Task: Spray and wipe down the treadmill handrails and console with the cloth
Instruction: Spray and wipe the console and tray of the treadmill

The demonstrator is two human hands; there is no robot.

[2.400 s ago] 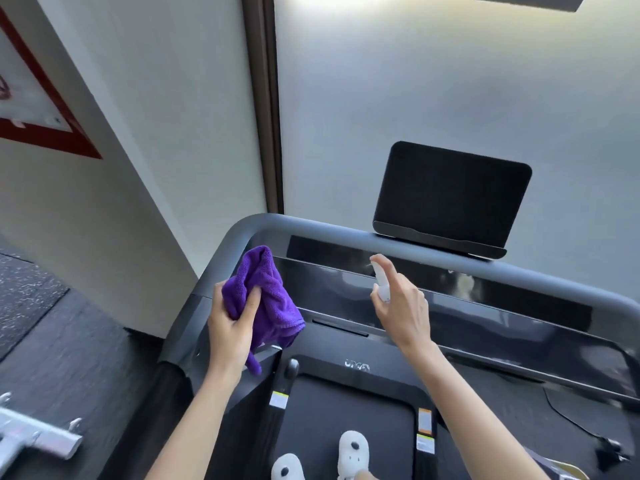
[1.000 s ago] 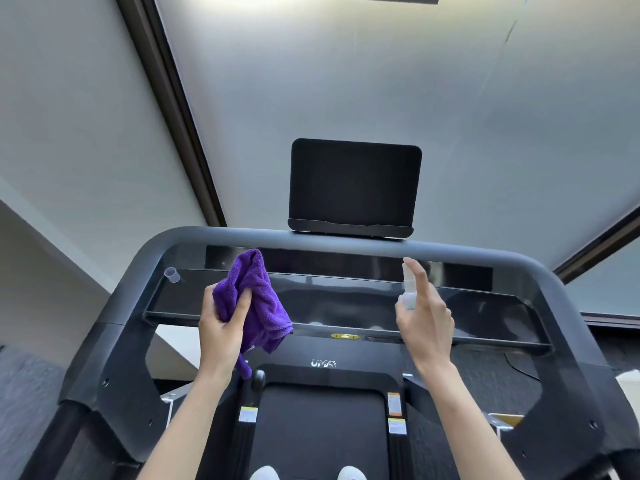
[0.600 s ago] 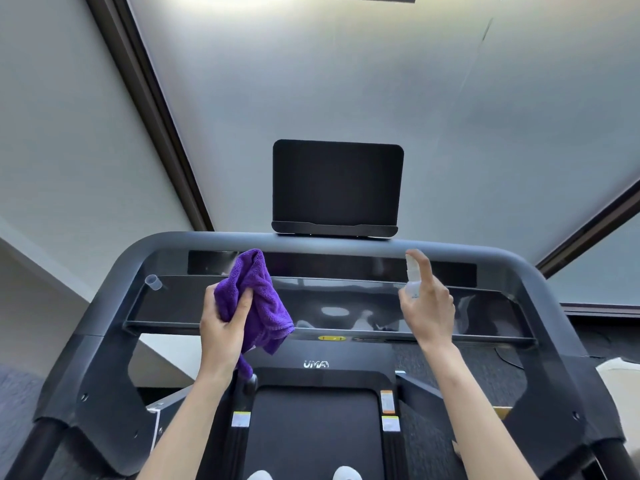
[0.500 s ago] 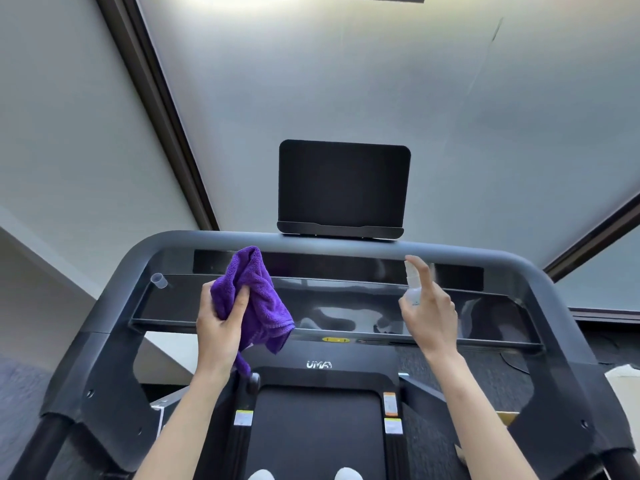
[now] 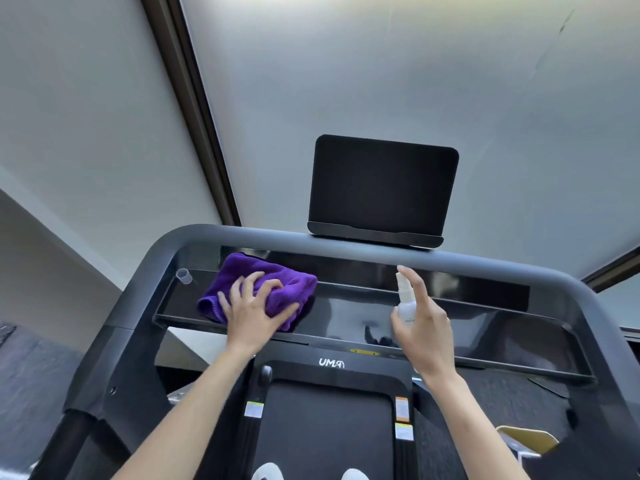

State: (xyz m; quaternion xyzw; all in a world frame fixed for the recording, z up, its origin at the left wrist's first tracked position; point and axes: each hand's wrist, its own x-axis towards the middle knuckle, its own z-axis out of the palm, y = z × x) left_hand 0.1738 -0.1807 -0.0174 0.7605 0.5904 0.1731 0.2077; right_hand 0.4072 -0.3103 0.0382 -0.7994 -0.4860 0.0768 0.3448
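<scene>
Now cloth [image 5: 277, 282] lies under left fingers [image 5: 254, 284] (on console [image 5: 485, 327]).

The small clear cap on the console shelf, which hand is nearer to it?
Left. The left hand presses the purple cloth just right of the clear cap; the right hand is farther right.

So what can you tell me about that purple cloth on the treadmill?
The purple cloth looks like soft, plush microfibre, bunched into a thick wad with a stitched hem showing at its lower left edge. It lies on the glossy black console shelf, toward its left end, just right of a small clear cap. The left hand presses down on it, fingers spread and slightly bent over its top.
</scene>
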